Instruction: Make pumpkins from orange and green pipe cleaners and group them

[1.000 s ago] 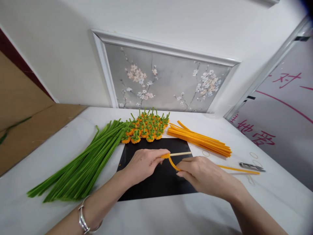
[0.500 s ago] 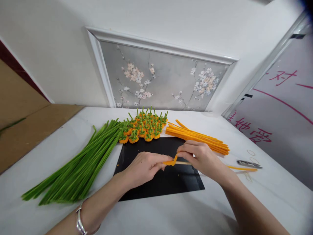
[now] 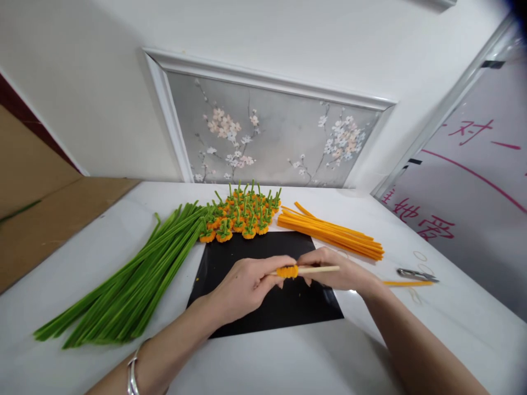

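My left hand (image 3: 247, 285) pinches a thin wooden stick (image 3: 321, 269) between thumb and fingers. Round the stick, just beyond those fingertips, an orange pipe cleaner (image 3: 287, 272) is wound in tight coils. My right hand (image 3: 333, 267) is closed right behind the stick, at the coil's right end. Its fingertips are pinched on the pipe cleaner's loose end, which is mostly hidden by the stick and hand. Both hands are above a black mat (image 3: 247, 248) on the white table.
Green pipe cleaners (image 3: 135, 285) lie in a bundle at left. Orange flower heads with green stems (image 3: 242, 214) cluster behind the mat. To the right are a stack of orange pipe cleaners (image 3: 329, 229), a single orange strip (image 3: 407, 283), thread snips (image 3: 416, 274) and rubber bands (image 3: 420, 256).
The orange pipe cleaner has gone from a raised bend to coils lying round the stick. My right hand has dropped lower and behind the stick, whose right end now shows.
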Demonstrator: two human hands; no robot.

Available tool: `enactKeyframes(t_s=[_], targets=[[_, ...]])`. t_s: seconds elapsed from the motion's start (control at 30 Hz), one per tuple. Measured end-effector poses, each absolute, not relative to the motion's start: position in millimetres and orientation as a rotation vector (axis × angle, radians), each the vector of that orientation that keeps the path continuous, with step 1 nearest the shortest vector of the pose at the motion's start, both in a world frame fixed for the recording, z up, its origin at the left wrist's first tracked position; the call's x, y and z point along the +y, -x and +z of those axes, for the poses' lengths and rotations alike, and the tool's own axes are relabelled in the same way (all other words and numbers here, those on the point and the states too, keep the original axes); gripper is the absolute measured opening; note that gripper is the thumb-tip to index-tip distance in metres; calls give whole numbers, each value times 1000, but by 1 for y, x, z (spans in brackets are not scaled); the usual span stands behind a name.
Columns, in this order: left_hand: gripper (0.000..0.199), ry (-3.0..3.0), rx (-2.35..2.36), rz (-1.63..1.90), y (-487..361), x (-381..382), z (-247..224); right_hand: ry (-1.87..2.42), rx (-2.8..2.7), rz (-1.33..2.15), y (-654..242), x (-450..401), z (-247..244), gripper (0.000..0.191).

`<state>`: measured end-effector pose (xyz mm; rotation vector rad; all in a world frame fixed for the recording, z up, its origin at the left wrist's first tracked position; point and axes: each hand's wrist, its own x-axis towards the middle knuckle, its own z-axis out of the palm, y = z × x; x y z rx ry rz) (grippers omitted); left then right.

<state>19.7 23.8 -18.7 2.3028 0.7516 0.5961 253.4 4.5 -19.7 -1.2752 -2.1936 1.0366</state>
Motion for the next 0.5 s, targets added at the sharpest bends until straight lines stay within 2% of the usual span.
enactKeyframes(t_s=[0.1,0.3,0.5], targets=[[44,-2225,838,651,-20,25,-19,1300,-2194,990,-246,-1,-18,33],[39,-2084,925,714,-22,29,-26,1375,-2079,960,-240,-6,-19,26],[34,-2004,905,687,-19,35,-29,1320,-1663,1125,-227,2,-27,49]])
